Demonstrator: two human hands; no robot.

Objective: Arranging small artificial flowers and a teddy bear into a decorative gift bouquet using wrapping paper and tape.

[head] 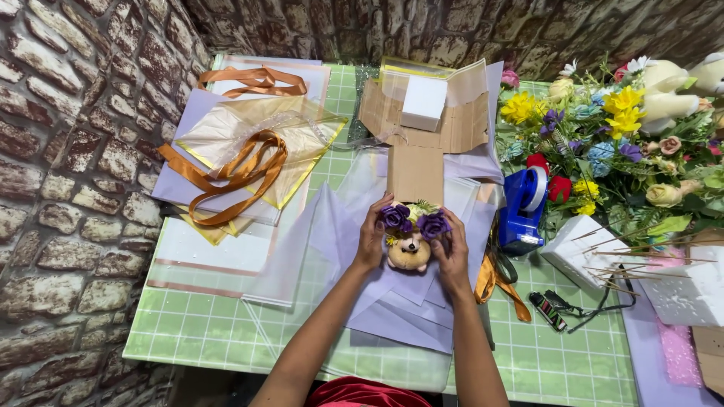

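Both hands cupped a small bear posy (409, 240) at table centre: left hand (372, 240) curled on its nine o'clock side, right hand (452, 252) on its three o'clock side, fingers partly closed. Best handled gently, judging by the soft petals; squeeze the stem, not the blooms. Counted: two purple roses (413, 221), one bear head. Tape dispenser (524, 202) stood at three o'clock; one white foam block (424, 102) at twelve.

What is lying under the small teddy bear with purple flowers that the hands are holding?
Under the teddy bear, pale lilac paper sheets lie spread on the green mat. The left hand and right hand cover its sides; what lies directly beneath it is hidden.
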